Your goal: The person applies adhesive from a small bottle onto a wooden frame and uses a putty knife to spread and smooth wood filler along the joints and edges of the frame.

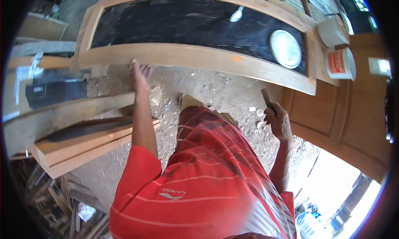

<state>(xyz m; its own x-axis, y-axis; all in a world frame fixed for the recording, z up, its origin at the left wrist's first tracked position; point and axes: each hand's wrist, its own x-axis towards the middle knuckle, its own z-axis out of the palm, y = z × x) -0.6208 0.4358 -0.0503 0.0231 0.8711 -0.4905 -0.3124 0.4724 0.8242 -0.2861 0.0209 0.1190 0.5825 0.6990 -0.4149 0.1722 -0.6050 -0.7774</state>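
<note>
A long wooden frame panel (174,52) with a dark inset (166,23) lies across the top of the view. My left hand (142,75) is at its near edge toward the left end, the thumb tip at the wood and the fingers apart. Below the panel's right end, my right hand (279,121) is closed around a flat brown strip (265,97) that points up toward the panel; its exact kind I cannot make out. On the dark inset rest a round white lid (285,49) and a white plastic spoon-like piece (236,15).
Two white buckets (341,63) stand beyond the panel's right end. Brown panelled woodwork (332,110) stands at right. Stacked boards (83,149) lie at left, above scrap wood (62,197). Shavings and small bits litter the floor (166,97).
</note>
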